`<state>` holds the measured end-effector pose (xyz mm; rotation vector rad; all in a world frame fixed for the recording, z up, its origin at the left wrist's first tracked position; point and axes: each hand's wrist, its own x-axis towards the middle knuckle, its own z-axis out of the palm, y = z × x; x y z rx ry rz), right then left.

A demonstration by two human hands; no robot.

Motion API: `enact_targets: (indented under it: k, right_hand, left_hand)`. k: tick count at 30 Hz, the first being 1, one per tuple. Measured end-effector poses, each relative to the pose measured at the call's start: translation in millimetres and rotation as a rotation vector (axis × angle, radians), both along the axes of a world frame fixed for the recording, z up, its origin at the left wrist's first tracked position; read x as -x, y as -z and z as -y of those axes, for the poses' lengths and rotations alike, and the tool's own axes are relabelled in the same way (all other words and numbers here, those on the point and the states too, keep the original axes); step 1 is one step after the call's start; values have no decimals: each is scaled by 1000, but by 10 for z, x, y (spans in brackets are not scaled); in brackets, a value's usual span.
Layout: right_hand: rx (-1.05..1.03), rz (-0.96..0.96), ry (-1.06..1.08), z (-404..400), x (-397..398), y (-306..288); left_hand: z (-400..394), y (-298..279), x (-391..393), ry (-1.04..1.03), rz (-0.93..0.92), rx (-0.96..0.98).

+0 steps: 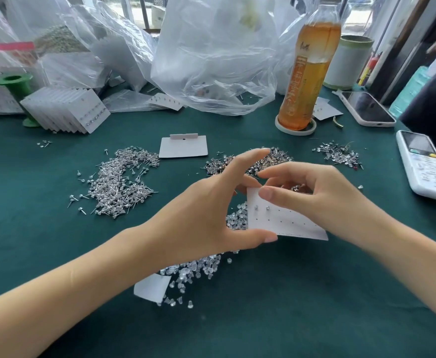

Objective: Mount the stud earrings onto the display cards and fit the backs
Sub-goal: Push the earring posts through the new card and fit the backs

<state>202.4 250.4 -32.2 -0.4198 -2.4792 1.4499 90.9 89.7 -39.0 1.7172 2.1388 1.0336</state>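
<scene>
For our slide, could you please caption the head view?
Both hands hold a display card bearing two stud earrings.

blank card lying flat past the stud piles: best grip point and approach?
Take the blank card by its raised hang tab at the far edge, coming from above with a thumb-and-finger pinch. The body lies flat on the green cloth, offering little edge, while the folded tab appears to stand slightly proud. Its left side sits close to the stud pile, so keep clear of that.

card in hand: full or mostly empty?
Mostly empty. The card held by both hands shows two studs at its upper left; the other holes look bare, though the right hand covers part.
</scene>
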Motion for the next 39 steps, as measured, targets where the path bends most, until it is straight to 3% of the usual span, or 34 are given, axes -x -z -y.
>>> enact_targets:
  k: [6, 13, 16, 19, 23, 27, 29, 39]
  right_hand:
    - [33, 36, -38, 37, -2, -5]
    - [-52, 73, -37, 3, -1, 46]
    - [-39, 20, -13, 2, 7, 72]
    - [-60, -102, 45, -21, -26, 80]
    - [-379, -250, 175, -55, -77, 139]
    - [-876, -534, 130, -32, -52, 203]
    - [-1030, -637, 94, -57, -54, 236]
    - [-1275, -797, 21, -69, -25, 336]
  left_hand:
    - [15, -6, -3, 28, -76, -60]
    - [9, -37, 6, 97, -341, -111]
    - [4, -46, 27, 123, -424, -151]
    - [13, -75, 151, 95, -363, -188]
    - [16, -100, 477, -153, -283, -215]
    - [45, -25, 667, -132, -244, 45]
    - [53, -8, 666, -81, -208, 111]
    - [2, 53, 592, -29, -183, 131]
